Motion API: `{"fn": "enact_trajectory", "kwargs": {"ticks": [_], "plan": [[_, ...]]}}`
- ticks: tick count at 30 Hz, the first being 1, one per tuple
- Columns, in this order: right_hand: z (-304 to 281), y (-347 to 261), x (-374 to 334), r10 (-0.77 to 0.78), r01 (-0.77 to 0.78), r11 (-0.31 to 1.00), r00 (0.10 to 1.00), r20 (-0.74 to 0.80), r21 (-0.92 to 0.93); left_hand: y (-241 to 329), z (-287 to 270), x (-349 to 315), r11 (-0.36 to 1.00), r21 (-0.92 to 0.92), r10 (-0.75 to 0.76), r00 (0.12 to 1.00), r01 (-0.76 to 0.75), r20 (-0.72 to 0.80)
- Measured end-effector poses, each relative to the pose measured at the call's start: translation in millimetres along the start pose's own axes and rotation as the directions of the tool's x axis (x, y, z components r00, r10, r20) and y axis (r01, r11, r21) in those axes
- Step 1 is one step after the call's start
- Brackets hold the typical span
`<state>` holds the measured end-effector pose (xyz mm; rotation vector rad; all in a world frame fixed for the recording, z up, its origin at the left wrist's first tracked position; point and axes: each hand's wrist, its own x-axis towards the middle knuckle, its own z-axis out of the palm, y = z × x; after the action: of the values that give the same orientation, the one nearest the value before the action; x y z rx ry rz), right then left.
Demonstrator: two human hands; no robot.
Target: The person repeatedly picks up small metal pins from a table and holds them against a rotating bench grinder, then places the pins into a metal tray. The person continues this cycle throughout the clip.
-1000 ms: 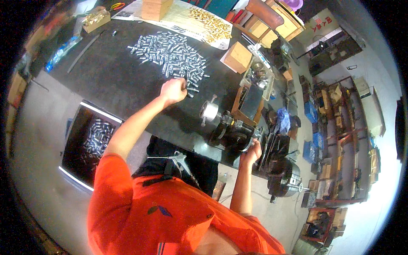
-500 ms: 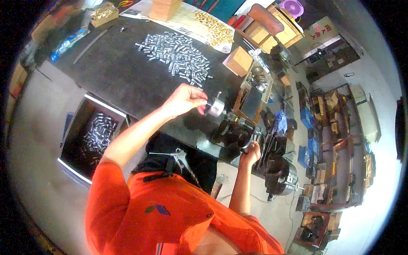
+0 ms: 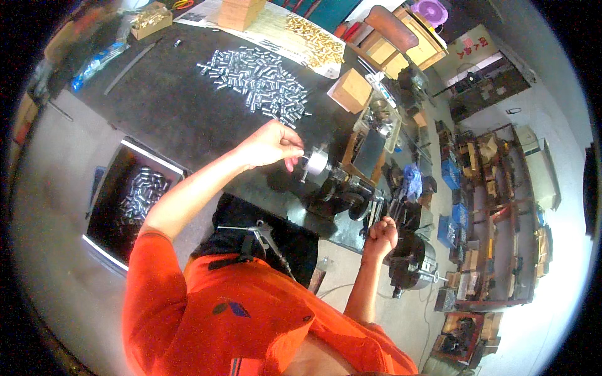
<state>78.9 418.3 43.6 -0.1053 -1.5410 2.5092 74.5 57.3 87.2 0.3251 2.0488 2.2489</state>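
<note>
My left hand [image 3: 274, 146] is closed in a pinch right at the front of a silvery round chuck [image 3: 317, 161]. Whatever small piece its fingertips hold is hidden. The chuck sits on a dark bench machine [image 3: 342, 191] fixed near the table's front edge. At the other end of that machine, my right hand [image 3: 382, 235] is curled into a closed grip; what lies inside it I cannot make out. Beyond my left hand, a spread of small shiny metal cylinders [image 3: 257, 81] covers part of the dark tabletop [image 3: 169, 106].
A bin [image 3: 103, 243] of similar metal parts stands below the table at left. Brass-coloured pieces [image 3: 316, 39] lie on paper at the back, near wooden blocks [image 3: 351, 91]. Another dark machine [image 3: 414, 260] is at right, before shelves [image 3: 501, 213] of boxes.
My right hand has moved right and slightly nearer, away from the machine's end, and is now curled tighter. The left hand stays at the chuck, whose protruding pin has turned from top to bottom.
</note>
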Motion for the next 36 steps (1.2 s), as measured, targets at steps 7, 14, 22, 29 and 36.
{"fn": "enact_trajectory", "kwargs": {"ticks": [7,14,22,29,36], "plan": [[6.5,5.7,4.2,0.048,-0.053,0.998,0.993,-0.108,-0.045,1.4,-2.4,0.6,0.995,-0.084,-0.057,0.998,0.058,0.016],[10.8,0.7,2.5,0.048,-0.052,0.998,0.995,-0.082,-0.046,2.7,-5.2,4.3,0.992,-0.107,-0.054,0.997,0.060,0.056],[23.6,-19.0,4.3,-0.004,0.002,0.999,0.999,-0.034,-0.048,-0.5,2.4,-0.7,0.998,-0.019,0.056,0.998,-0.056,-0.020],[39.8,-29.9,57.1,-0.083,0.084,0.995,0.996,0.023,-0.046,-4.6,3.1,-3.2,0.995,0.029,0.101,0.995,-0.100,-0.014],[52.8,11.3,120.6,-0.028,-0.020,0.969,0.981,-0.189,-0.245,-5.1,9.8,-5.8,0.969,0.143,0.211,0.976,-0.203,-0.049]]}}
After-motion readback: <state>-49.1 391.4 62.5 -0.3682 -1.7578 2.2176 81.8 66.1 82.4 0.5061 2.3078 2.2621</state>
